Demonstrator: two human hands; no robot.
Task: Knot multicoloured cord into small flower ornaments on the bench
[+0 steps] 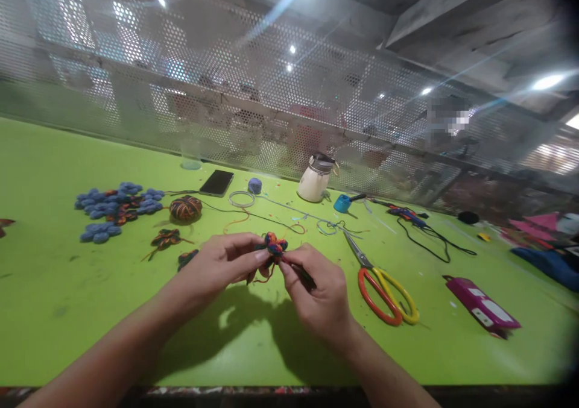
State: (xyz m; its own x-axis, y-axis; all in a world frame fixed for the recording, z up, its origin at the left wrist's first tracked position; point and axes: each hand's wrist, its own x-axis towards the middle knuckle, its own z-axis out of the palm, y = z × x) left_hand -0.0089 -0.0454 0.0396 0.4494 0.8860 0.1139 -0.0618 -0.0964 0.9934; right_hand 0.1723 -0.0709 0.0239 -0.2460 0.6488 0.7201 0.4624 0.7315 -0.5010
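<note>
Pinched between the thumb and fingers of my left hand is a small multicoloured crochet flower in red, orange and blue yarn. My right hand is closed on a thin dark-handled crochet hook, its tip up against the flower and mostly hidden by the fingers. A strand of reddish yarn loops below the flower. To the left of my hands lie a dark multicoloured flower, another partly behind my left hand, and a striped yarn ball.
Blue crochet flowers lie left on the green table. Farther back are a phone, purple yarn ball, white jug and blue pot. Scissors, a glue gun and a magenta power strip lie right.
</note>
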